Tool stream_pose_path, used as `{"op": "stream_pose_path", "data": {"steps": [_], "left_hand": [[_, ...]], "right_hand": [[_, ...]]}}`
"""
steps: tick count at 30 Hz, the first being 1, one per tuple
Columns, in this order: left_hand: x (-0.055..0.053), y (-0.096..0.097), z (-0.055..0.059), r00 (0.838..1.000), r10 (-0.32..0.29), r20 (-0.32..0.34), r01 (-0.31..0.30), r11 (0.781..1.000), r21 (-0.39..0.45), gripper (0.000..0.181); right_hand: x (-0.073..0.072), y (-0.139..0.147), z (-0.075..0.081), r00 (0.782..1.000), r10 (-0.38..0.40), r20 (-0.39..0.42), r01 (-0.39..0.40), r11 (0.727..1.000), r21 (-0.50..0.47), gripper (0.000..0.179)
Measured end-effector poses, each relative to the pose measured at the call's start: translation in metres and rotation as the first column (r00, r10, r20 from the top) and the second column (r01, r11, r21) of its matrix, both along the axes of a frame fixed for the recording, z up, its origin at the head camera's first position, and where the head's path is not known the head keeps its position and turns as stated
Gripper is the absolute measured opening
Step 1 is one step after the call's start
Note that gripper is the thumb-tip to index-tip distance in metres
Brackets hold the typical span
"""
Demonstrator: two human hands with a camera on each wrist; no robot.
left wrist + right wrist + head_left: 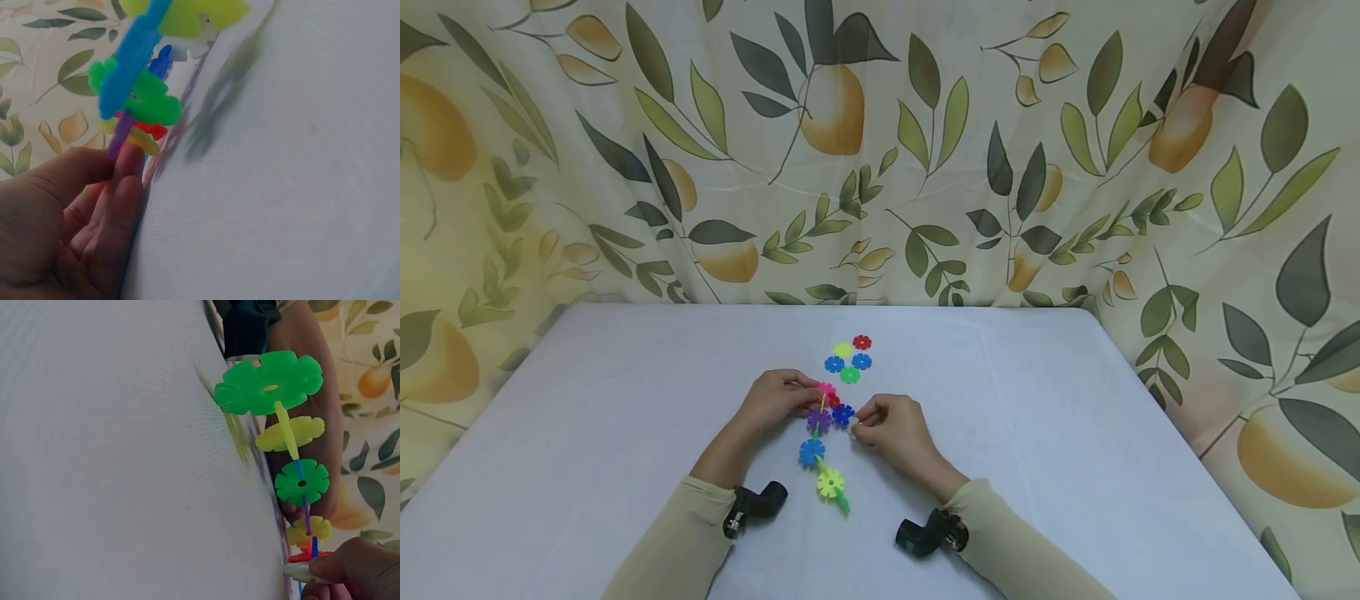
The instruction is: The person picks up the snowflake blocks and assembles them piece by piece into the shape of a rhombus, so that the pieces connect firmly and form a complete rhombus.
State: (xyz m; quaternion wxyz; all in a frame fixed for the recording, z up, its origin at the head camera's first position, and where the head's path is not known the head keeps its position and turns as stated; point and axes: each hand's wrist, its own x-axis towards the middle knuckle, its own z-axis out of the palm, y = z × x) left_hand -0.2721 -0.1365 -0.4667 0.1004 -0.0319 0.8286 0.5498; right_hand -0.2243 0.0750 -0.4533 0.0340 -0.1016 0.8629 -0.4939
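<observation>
A chain of interlocking flower-shaped plastic discs runs between the hands. My left hand (pixel 777 398) pinches its upper part, thumb and fingertips at the purple disc (pixel 120 134) in the left wrist view. Pink (pixel 827 388) and red (pixel 832 400) discs sit by those fingers. From there the chain drops through a light blue disc (pixel 812 452) and a yellow disc (pixel 831 482) to a green end disc (pixel 269 382). A dark blue disc (pixel 843 414) sticks out to the right. Beside it, my right hand (pixel 897 427) pinches a white disc (pixel 300 572), right at the dark blue one.
Loose discs lie farther back on the white table (pixel 1037 375): red (pixel 862 342), yellow (pixel 843 350), green (pixel 850 375) and two blue ones (pixel 834 364). A leaf-and-fruit patterned curtain (pixel 880 208) hangs behind the table.
</observation>
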Motion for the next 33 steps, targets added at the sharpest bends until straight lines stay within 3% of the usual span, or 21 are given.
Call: {"op": "stream_pose_path", "data": {"steps": [13,23,33], "left_hand": [[-0.001,0.000,-0.002,0.999,-0.040,-0.033,0.041,0.999,0.033,0.017],[-0.001,-0.002,0.000,1.000,-0.012,-0.019,0.012,1.000,0.011,0.020],[-0.001,-0.002,-0.001,0.999,-0.031,-0.014,0.031,0.999,0.044,0.020]], "right_hand": [[0.000,-0.004,0.001,0.999,-0.002,-0.039,0.002,1.000,0.007,0.007],[-0.003,0.001,0.005,0.999,0.032,0.027,-0.032,0.999,-0.004,0.010],[-0.030,0.020,0.003,0.990,-0.116,0.082,0.124,0.986,-0.109,0.018]]}}
